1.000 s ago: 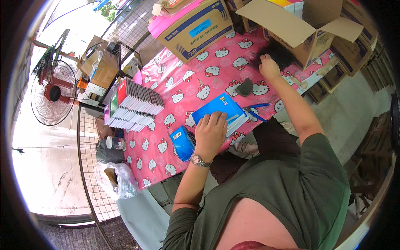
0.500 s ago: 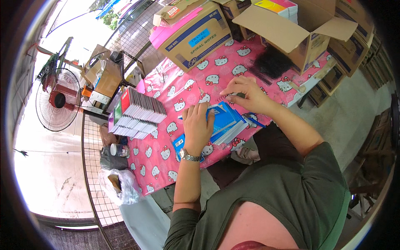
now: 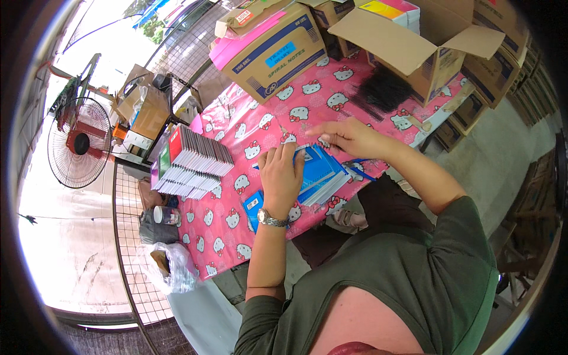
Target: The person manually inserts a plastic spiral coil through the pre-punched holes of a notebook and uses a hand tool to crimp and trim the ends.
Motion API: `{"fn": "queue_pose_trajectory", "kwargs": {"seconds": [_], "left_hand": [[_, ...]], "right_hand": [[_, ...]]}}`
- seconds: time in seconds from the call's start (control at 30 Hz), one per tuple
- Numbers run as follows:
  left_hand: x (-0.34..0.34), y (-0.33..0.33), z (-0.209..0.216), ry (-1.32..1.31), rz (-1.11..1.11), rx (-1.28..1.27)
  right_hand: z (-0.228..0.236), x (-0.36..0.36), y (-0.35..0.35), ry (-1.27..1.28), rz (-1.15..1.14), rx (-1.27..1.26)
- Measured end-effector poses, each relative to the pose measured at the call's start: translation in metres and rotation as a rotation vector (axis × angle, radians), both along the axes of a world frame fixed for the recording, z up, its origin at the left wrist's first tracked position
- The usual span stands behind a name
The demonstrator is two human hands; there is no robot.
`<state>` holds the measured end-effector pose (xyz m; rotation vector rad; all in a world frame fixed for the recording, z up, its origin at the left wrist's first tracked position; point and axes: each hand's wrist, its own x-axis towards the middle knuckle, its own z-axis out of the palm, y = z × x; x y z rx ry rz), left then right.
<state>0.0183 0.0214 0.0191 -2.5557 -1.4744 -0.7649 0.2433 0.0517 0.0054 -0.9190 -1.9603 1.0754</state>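
Observation:
Blue-covered notebooks lie stacked near the front edge of the table, slightly fanned, with white page edges showing. My left hand rests on their left part, its fingers bent over the far edge and its thumb against the cover. My right hand is just above the far right edge of the stack. Its fingers stretch leftward along that edge, and I make out nothing held in them. Another blue notebook sticks out from under my left wrist. A blue-handled tool, its kind unclear, lies right of the stack.
Tall stacks of notebooks stand on the left of the pink patterned tablecloth. A heap of black wire spirals lies at the far right, beside an open carton. A closed carton stands at the back. A fan is off to the left.
My right hand's fingers have straightened from a bent, nearly pinched pose and now reach leftward over the notebooks' far edge. My left hand stays in place on the stack.

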Motion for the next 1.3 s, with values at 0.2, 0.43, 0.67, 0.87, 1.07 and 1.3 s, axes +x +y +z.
{"fn": "queue_pose_trajectory", "kwargs": {"seconds": [0.2,0.43,0.67,0.87,1.07,1.3], "left_hand": [[0.010,-0.002,0.002,0.077,-0.033,0.032],[-0.001,-0.006,-0.003,0.027,-0.071,0.002],[-0.006,-0.009,-0.005,0.077,-0.018,0.023],[-0.010,-0.015,-0.013,-0.073,0.089,0.004],[-0.005,-0.007,-0.010,-0.128,-0.018,0.029],[-0.003,-0.003,-0.007,-0.136,-0.051,0.021]], "right_hand": [[0.004,-0.002,-0.004,-0.056,-0.051,0.256],[0.006,-0.011,0.012,0.157,0.166,-0.440],[-0.206,-0.020,0.067,-0.844,-0.505,0.384],[-0.057,0.002,0.088,0.443,0.206,-0.542],[0.003,-0.002,0.067,0.041,0.524,-0.245],[0.022,-0.002,0.065,-0.080,0.573,-0.275]]}}
